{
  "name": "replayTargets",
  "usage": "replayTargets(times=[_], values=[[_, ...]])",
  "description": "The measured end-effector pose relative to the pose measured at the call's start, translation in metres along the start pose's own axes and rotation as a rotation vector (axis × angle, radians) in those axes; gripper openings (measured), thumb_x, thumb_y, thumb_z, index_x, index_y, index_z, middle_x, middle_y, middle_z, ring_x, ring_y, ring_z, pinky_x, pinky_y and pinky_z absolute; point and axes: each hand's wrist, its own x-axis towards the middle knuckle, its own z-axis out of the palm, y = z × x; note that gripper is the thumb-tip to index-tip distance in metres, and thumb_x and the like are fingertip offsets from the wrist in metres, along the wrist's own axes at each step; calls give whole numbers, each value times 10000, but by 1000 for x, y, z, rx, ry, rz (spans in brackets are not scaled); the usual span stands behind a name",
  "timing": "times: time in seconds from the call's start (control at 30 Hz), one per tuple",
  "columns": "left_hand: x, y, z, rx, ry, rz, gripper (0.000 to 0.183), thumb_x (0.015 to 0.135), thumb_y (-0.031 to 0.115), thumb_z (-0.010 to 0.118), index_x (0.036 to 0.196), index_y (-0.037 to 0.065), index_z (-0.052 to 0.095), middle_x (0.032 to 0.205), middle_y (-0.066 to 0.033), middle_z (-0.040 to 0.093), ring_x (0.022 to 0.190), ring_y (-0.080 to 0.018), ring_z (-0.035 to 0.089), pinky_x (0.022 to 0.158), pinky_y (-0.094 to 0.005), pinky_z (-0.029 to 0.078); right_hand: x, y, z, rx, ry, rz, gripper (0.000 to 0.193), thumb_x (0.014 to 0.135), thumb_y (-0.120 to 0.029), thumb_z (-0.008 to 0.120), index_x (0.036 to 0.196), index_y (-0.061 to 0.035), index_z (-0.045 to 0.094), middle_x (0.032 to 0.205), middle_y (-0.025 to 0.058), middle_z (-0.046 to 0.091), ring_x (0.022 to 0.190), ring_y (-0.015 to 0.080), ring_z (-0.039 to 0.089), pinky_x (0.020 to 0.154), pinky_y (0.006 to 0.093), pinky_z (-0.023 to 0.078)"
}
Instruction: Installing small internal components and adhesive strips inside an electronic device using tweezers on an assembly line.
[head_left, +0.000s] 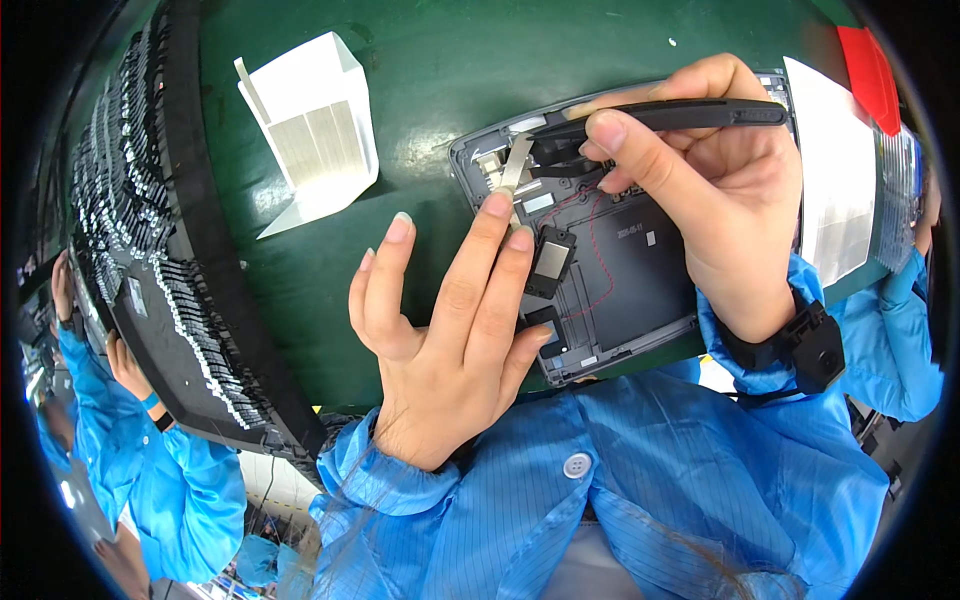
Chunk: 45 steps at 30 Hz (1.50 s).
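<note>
A dark grey tablet housing (655, 285) lies on the green mat with its inside up, crossed by thin red wires. My right hand (735, 190) is closed on black tweezers (700, 115), whose tips meet a narrow silvery strip (517, 163) at the housing's upper left corner. My left hand (445, 320) has its fingers stretched and spread. One of its fingertips presses the lower end of that strip, and another is beside a black speaker-like module (551, 260) in the housing. Part of the housing's far edge is hidden behind my right hand.
A folded white liner sheet (345, 95) with silvery strips lies left of the housing. Further left stands a black tray (175, 330) with many small parts. White sheets (830, 180) and a red piece (868, 80) lie at the right. People in blue sleeves (195, 480) sit at both sides.
</note>
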Motion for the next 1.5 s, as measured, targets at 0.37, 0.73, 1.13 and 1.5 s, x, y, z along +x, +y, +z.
replayTargets(times=[0.37, 0.73, 1.13, 1.5], values=[[5, 1, -9, -5, -27, -3, 607, 918, 403, 648, 1383, 26, 548, 1461, -125, 537, 1382, -430, 303, 1142, -514, 260, 0, 0, 0, 17, -3, 35, 244, 893, 24, 724, 1027, -17, 523, 1004, 198, 735, 829, 169, 708, 680, 262, 580], [9, 2, -10, 43, -35, 16, 609, 881, 387, 656, 1391, 68, 567, 1479, -79, 528, 1381, -409, 327, 1140, -549, 230, -1, 2, -2, -8, 11, 16, 232, 895, 34, 716, 1031, -11, 534, 1013, 193, 735, 843, 164, 705, 680, 255, 576], [16, 10, -5, 61, -52, -16, 656, 831, 323, 638, 1435, 88, 538, 1514, -44, 506, 1392, -375, 324, 1184, -559, 80, 0, 4, -3, -13, 5, 11, 261, 891, 44, 721, 1050, -8, 520, 1035, 194, 729, 889, 174, 713, 681, 247, 575], [20, 11, 8, 119, 59, -19, 644, 860, 364, 600, 1450, 114, 534, 1509, -23, 513, 1306, -290, 385, 1193, -564, 28, -1, 10, -3, -36, -2, -19, 282, 893, 67, 706, 1064, -12, 497, 1057, 197, 721, 911, 172, 713, 677, 239, 573]])
